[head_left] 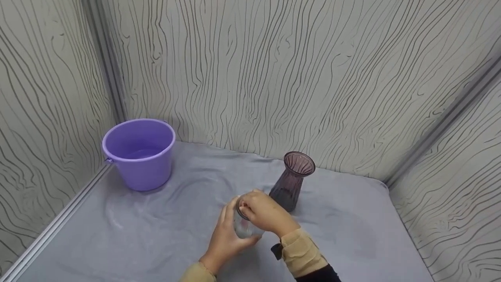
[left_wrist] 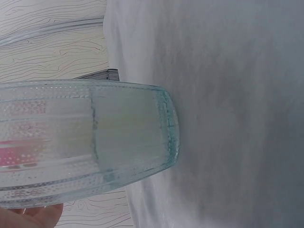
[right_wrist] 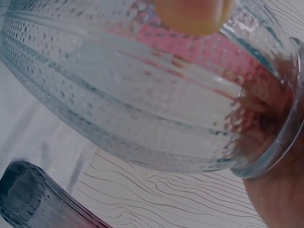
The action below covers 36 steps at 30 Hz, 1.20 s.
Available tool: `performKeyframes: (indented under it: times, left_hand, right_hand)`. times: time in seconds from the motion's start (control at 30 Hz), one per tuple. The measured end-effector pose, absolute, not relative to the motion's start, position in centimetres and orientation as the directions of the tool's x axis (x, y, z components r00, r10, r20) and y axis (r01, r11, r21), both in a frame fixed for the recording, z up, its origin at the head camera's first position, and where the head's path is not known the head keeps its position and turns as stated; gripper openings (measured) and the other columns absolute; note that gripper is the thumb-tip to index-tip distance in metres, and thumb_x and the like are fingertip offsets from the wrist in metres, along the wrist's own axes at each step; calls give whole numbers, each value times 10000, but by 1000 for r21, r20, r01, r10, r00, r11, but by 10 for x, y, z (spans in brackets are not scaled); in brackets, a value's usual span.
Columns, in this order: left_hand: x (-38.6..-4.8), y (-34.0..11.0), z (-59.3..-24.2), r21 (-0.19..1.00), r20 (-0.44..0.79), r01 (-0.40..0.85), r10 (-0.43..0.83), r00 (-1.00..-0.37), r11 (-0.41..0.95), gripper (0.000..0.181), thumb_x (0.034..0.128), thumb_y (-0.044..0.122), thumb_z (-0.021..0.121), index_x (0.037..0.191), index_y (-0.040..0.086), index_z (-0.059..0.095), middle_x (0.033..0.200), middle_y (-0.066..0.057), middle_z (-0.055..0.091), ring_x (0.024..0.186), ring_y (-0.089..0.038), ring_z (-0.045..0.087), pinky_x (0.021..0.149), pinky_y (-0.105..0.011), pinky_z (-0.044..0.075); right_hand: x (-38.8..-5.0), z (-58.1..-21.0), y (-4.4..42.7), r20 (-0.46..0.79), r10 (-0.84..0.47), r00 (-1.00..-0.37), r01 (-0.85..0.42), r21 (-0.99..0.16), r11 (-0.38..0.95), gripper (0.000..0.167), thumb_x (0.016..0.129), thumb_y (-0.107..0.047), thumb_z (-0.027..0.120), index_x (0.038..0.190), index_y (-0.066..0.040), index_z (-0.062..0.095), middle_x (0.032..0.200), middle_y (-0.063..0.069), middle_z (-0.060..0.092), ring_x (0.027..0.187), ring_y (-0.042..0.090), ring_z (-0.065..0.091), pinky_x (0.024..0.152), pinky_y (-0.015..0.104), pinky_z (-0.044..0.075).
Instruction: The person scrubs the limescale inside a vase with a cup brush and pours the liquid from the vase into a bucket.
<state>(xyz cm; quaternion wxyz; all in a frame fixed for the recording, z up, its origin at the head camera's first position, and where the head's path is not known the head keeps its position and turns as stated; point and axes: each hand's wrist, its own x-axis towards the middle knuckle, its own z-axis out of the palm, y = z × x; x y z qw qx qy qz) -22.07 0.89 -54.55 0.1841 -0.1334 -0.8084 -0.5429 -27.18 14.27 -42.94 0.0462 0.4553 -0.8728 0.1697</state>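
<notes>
A clear ribbed, dotted glass vase point(head_left: 243, 231) point(left_wrist: 128, 128) is tilted in the left hand point(head_left: 226, 239), whose fingers and thumb wrap round its body. My right hand point(head_left: 264, 209) is at the vase's mouth, its curled fingers inside the rim. Through the glass in the right wrist view, a soft-looking pink thing point(right_wrist: 209, 54) shows by those fingers; its kind is blurred by the glass. A blurred fingertip point(right_wrist: 194, 14) lies against the outside of the glass. Just beyond the right hand stands a purple ribbed vase point(head_left: 293, 184) with a darker base.
On the left at the back stands a purple bucket point(head_left: 145, 172). A grey cloth point(head_left: 156, 235) with wrinkles covers the table. Wood-patterned panels point(head_left: 242, 70) rise behind and on both sides.
</notes>
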Motion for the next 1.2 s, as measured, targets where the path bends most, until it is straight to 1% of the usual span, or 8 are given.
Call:
performKeyframes:
  times: [0.13, 0.33, 0.5, 0.73, 0.83, 0.97, 1.13, 1.2]
  left_hand:
    - [-220, 8, -546, 828, 444, 414, 10, -896, 378, 1038, 752, 448, 885, 1549, 111, 312, 1456, -127, 439, 1295, -270, 496, 1025, -515, 464]
    - [-222, 8, -546, 819, 461, 427, 5, -888, 383, 1041, 735, 424, 901, 1543, 116, 321, 1443, -117, 451, 1286, -261, 492, 1024, -515, 462]
    - [-222, 9, -544, 814, 466, 430, 4, -885, 391, 1048, 719, 408, 912, 1537, 102, 332, 1440, -129, 460, 1287, -267, 495, 1029, -514, 461]
    - [-222, 9, -543, 824, 445, 412, 6, -896, 389, 1054, 734, 414, 902, 1544, 95, 310, 1464, -153, 431, 1306, -292, 493, 1040, -525, 450]
    - [-222, 9, -544, 826, 443, 411, 7, -896, 386, 1055, 736, 419, 901, 1546, 98, 307, 1463, -140, 434, 1309, -285, 494, 1047, -520, 446]
    - [-222, 9, -545, 822, 443, 411, 10, -896, 395, 1057, 736, 421, 902, 1546, 93, 307, 1454, -139, 440, 1312, -289, 492, 1045, -522, 447]
    - [-222, 9, -545, 825, 438, 405, 8, -899, 394, 1057, 724, 404, 910, 1542, 89, 321, 1437, -136, 452, 1303, -283, 496, 1041, -521, 450]
    - [-222, 9, -545, 829, 432, 402, 11, -902, 390, 1055, 726, 410, 908, 1542, 91, 322, 1437, -137, 451, 1301, -283, 496, 1037, -523, 453]
  right_hand:
    - [-272, -429, 144, 224, -754, -618, -776, -332, 537, 219, 969, -60, 632, 759, -93, 580, 700, -89, 457, 743, 110, 453, 742, 315, 439]
    - [-272, -429, 147, 243, -730, -639, -754, -386, 531, 141, 985, -107, 633, 857, -57, 667, 771, -19, 610, 831, 146, 551, 841, 377, 486]
    - [-272, -431, 148, 290, -733, -615, -782, -348, 518, 136, 963, -86, 661, 832, -50, 665, 760, 0, 613, 790, 142, 540, 818, 364, 480]
    - [-272, -431, 144, 302, -764, -570, -822, -233, 520, 240, 961, -62, 662, 734, -85, 585, 699, -32, 489, 741, 147, 465, 776, 355, 458]
    - [-272, -430, 143, 321, -773, -547, -837, -192, 513, 209, 943, -52, 673, 752, -91, 597, 706, -34, 524, 732, 144, 474, 758, 343, 458]
    - [-272, -429, 143, 300, -786, -540, -842, -207, 499, 207, 919, -29, 678, 747, -92, 581, 688, -43, 518, 688, 119, 447, 743, 336, 430]
    - [-272, -425, 143, 215, -786, -580, -802, -324, 503, 257, 920, 1, 654, 715, -92, 531, 671, -95, 416, 636, 46, 390, 927, 432, 469]
    - [-272, -425, 143, 198, -783, -589, -788, -357, 502, 282, 930, -5, 645, 699, -102, 516, 665, -111, 394, 615, 26, 376, 950, 453, 461]
